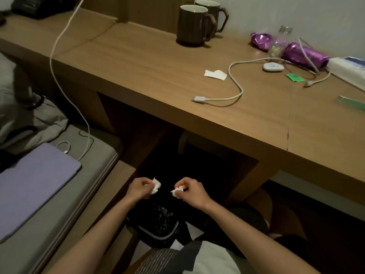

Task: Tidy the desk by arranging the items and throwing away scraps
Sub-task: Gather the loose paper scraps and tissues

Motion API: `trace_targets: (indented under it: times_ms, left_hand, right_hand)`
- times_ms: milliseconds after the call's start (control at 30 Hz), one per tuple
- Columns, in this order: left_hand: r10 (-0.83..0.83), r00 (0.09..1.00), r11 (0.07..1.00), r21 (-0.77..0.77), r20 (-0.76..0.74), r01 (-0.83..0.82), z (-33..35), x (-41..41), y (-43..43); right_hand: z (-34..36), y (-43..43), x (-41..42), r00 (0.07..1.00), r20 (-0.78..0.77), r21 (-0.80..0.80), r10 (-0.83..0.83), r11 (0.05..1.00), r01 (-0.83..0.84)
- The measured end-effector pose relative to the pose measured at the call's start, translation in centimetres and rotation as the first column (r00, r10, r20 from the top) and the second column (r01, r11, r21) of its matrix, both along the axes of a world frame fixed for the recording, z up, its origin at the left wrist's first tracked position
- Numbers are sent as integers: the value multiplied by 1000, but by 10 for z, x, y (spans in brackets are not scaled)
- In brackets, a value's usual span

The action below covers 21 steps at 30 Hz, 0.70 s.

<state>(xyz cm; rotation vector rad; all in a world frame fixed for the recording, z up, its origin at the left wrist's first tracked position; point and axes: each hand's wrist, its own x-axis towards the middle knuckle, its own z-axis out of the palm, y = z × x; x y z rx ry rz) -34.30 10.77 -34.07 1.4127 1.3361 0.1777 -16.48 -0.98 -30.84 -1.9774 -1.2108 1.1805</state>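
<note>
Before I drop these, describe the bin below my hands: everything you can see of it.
The bin is small, dark, apparently plastic, with a curved rim and a crinkled, shiny black liner inside. It stands upright and open, low in the shadow before the desk. The left hand and right hand hover roughly over it, each pinching a crumpled white scrap; neither touches it. Its contents are too dark to tell.
</note>
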Motion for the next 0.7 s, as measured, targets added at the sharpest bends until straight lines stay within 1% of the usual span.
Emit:
trace_targets:
  times_ms: [67, 100, 133, 200, 267, 333, 400, 467, 567, 700]
  left_hand:
    - [8, 996, 1000, -14, -93, -9, -19, -1, 2]
    - [8, 995, 999, -39, -100, -12, -28, -2, 3]
    - [4, 995, 995, -97, -95, -13, -32, -1, 1]
    - [-46, 994, 982, -185, -96, 28, -35, 2, -4]
    - [-130, 983, 977, -184, -127, 106, -34, 5, -8]
    - [-215, 963, 974, -109, -165, 198, -28, 7, -9]
    - [-265, 946, 961, 25, -188, 275, -11, 11, -12]
    - [-299, 937, 926, 181, -179, 330, 16, 18, -19]
    - [-339, 937, 858, 379, -86, 346, 73, 27, -37]
    - [-402, 912, 786, 540, 77, 301, 162, 34, -66]
  right_hand:
    - [-20, 9, -4, 999, -37, -82, -26, 996, 23]
    - [-27, 12, -7, 998, -54, -116, -32, 993, 26]
    - [-32, 14, -8, 997, -69, -141, -38, 990, 28]
    - [-38, 14, -9, 995, -84, -157, -48, 987, 34]
    - [-37, 11, -4, 995, -86, -146, -42, 989, 29]
    - [-26, 4, 3, 996, -82, -107, -22, 994, 14]
    - [-5, -5, 11, 997, -74, -33, 7, 999, -9]
    - [26, -18, 17, 997, -55, 62, 49, 997, -46]
    - [88, -43, 21, 993, -42, 217, 111, 971, -99]
    - [176, -79, 31, 993, -12, 417, 120, 903, -104]
